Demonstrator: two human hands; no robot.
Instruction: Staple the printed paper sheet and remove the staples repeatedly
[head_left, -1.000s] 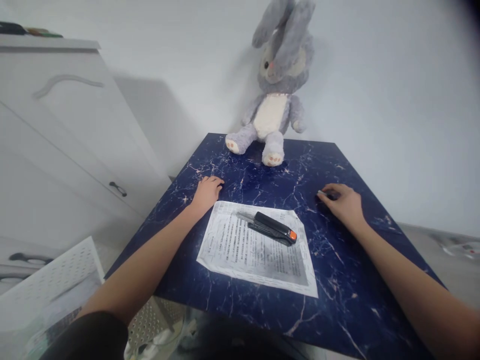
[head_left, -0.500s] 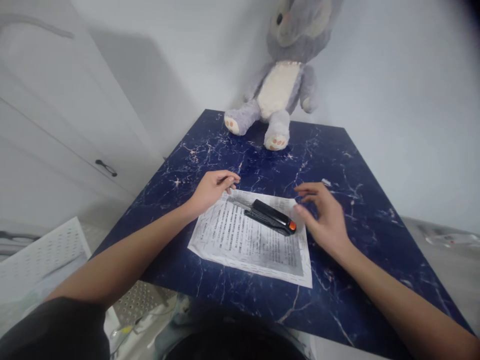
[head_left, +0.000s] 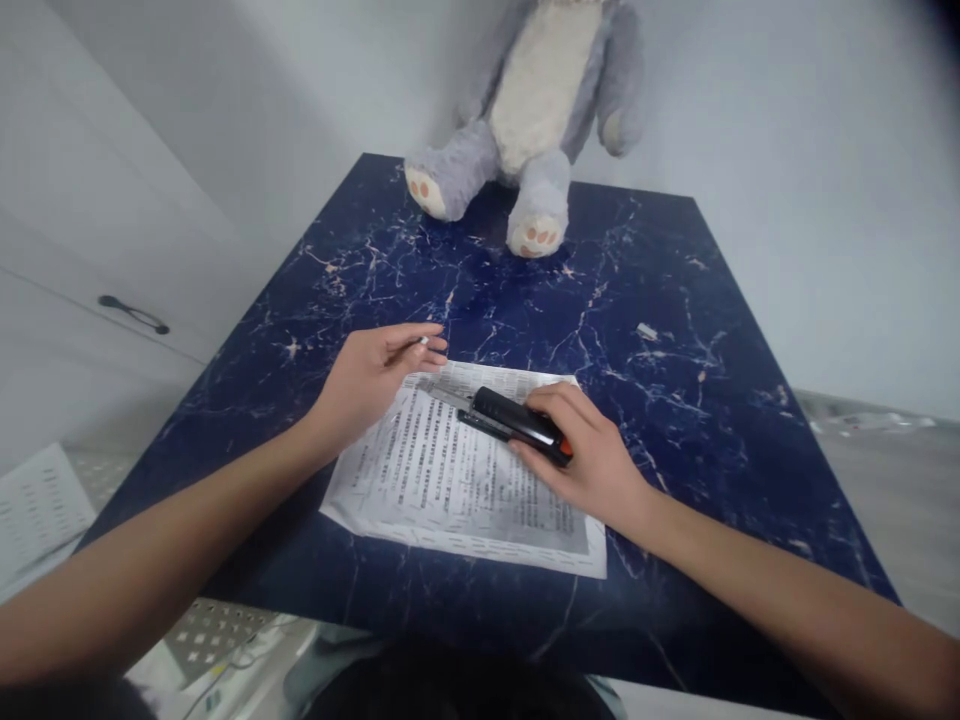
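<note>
- head view, the thing: the black stapler (head_left: 514, 418) lies aslant on the printed sheets (head_left: 442, 490), its orange-marked end to the right and a narrow pale strip (head_left: 448, 396) reaching out of its left end.
- head view, right hand (head_left: 589, 450): grasping the black stapler near the orange-marked end, fingers over the top and thumb along the near side.
- head view, left hand (head_left: 367, 378): raised just beyond the far left corner of the printed sheets; thumb and fingertips are drawn together and appear to pinch a small white piece (head_left: 424, 341), too small to identify.
- handling, by judgement: the black stapler should be stiff, fairly light though denser than its size suggests, with a smooth casing that may slide in a loose grip. the body is best held across its thicker part, near the orange-marked end, clear of the narrow pale strip, which looks thin enough to bend.
- handling, by judgement: the small white piece is likely light and easily dropped, so its sides suit a fingertip pinch. the printed sheets look soft and apt to shift or crease.
- surroundings: a small pale bit (head_left: 646, 331) lies on the blue table (head_left: 510, 310), beyond the right hand; a plush toy (head_left: 544, 90) sits at the far edge.
</note>
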